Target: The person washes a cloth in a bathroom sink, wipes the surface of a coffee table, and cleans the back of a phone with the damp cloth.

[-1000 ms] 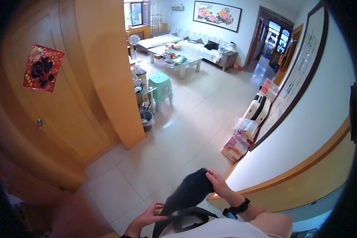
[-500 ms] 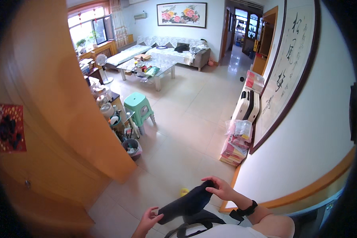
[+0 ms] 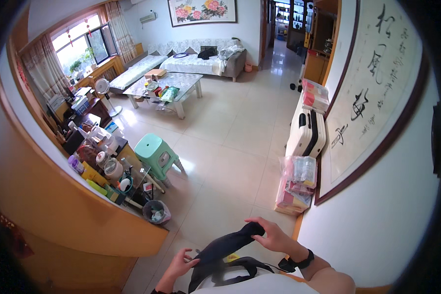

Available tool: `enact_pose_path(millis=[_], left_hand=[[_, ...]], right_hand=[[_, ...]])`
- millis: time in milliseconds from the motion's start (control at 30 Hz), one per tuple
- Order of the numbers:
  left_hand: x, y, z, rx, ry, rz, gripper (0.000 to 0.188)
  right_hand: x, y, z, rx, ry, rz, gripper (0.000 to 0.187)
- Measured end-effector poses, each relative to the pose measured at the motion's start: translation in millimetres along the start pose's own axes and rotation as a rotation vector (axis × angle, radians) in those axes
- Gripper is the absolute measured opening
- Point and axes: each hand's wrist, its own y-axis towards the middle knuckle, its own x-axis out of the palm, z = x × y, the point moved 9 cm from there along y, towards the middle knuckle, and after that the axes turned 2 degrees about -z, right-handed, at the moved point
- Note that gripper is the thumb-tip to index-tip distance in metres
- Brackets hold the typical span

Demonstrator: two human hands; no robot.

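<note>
A long dark navy piece of cloth (image 3: 225, 246) is stretched between my two hands at the lower middle, in front of my body. My right hand (image 3: 274, 238) pinches its far right end, thumb and fingers closed on it. At its lower left, my left hand (image 3: 180, 264) grips the edge between thumb and fingers. From the left hand the cloth hangs down toward the lower edge. What garment it is, if any, I cannot make out. A black band with a small box (image 3: 299, 262) sits on my right wrist. Something yellow (image 3: 232, 257) shows partly behind the cloth.
A green stool (image 3: 154, 152) and a bin (image 3: 157, 213) stand left, beside a crowded shelf (image 3: 115, 169). Along the right wall are stacked boxes (image 3: 295, 196) and a white suitcase (image 3: 305, 134). Farther off are a low table (image 3: 191, 81) and a sofa (image 3: 196, 63).
The view has turned and come forward, showing more of the shelf and window at left. Both hands keep hold of the cloth, which now bows more and hangs lower at its left end.
</note>
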Motion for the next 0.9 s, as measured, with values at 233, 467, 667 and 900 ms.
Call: enact_pose_path(millis=[233, 467, 667, 900], left_hand=[[-27, 145, 43, 0.038, 0.281, -0.329, 0.039], [-79, 280, 73, -0.073, 0.262, -0.386, 0.035], [-124, 370, 157, 0.085, -0.308, -0.239, 0.018], [-178, 483, 250, 0.221, -0.587, 0.122, 0.019]], right_hand=[[-39, 122, -13, -0.131, -0.293, 0.109, 0.047], [-79, 265, -24, -0.082, -0.224, 0.166, 0.037], [-125, 373, -34, -0.094, -0.340, 0.225, 0.033], [-221, 498, 19, -0.047, -0.203, 0.217, 0.035]])
